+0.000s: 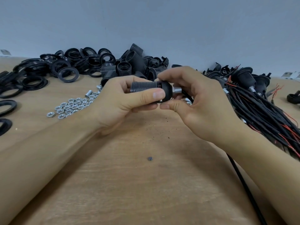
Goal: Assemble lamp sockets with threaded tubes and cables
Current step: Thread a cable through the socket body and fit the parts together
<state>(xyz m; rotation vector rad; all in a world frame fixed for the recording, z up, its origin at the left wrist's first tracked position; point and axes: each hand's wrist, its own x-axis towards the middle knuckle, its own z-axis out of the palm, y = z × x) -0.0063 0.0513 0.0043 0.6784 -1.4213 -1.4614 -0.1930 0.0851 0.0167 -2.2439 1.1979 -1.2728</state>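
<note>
**Socket cap meets threaded body above the bench**

Nearest the camera, a black cable (243,184) trails over the wooden table (146,184) toward the hands. The left hand (120,101) grips the ribbed socket body (141,86), thumb pressed on top; the right hand (199,101) pinches the domed cap (167,93), from which the metal threaded tube (177,90) protrudes. The piece looks light, rigid plastic; the ribs should give sure purchase, the smooth cap less. Beyond lie loose hex nuts (73,106), then cabled sockets (259,101) to the right, black rings (48,69) and spare bodies (129,64) against a plain grey wall (146,21).
</note>
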